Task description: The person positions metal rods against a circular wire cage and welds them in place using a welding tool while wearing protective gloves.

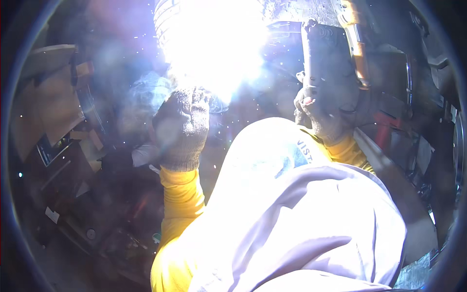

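Note:
A blinding white glare point(214, 39) fills the top middle, with sparks flying off it. My left hand point(185, 121), in a grey knit glove and yellow sleeve, is closed just under the glare; what it grips is washed out by the light. On the right, my right hand point(323, 114), gloved too, is closed around the lower end of a grey metal bar point(309, 53). That bar hangs down from a flat metal plate point(304, 12) at the top.
A yellow-orange long tool point(357, 46) hangs right of the bar. Ribbed coils point(163, 22) edge the glare. White cloth point(301, 219) covers the lower middle. Brown panels point(58, 102) stand left, a red object point(384, 131) right. Scraps point(52, 214) lie lower left.

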Demonstrator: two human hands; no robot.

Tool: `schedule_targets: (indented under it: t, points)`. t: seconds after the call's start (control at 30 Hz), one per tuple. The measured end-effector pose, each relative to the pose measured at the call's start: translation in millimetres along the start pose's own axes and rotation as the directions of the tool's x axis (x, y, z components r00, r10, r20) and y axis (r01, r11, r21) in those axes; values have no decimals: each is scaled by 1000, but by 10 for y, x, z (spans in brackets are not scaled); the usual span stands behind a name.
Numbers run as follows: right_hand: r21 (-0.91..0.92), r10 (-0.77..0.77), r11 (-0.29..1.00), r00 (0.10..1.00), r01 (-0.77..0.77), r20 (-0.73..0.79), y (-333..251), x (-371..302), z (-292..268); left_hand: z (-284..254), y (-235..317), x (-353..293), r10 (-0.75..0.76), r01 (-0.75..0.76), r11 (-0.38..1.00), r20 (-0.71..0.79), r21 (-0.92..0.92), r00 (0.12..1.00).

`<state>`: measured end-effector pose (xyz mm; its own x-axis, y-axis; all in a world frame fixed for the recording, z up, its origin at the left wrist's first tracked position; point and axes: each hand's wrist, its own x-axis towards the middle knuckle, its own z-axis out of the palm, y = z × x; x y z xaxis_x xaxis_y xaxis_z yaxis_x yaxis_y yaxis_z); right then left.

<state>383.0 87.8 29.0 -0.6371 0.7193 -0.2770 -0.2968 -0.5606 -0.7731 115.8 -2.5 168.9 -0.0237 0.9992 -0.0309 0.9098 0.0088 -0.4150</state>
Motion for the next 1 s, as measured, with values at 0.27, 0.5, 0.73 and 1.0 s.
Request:
schedule_targets:
  t: [0.27,0.5,0.73,1.0]
  points:
    - [-151,-209,968,977,202,-38,-11,-48,-32,114,-53,31,-154,17,843,-211,-538,965]
    - [-106,-121,988,991,115,-54,-25,-91,-7,-4,42,83,-317,181,646,-45,-741,947]
    - [-214,-138,970,986,115,-96,-11,-115,-20,43,11,48,-309,189,728,-70,-659,948]
    - [-368,-382,881,905,297,-184,-493,-422,159,123,-48,58,-306,111,719,-169,-686,937]
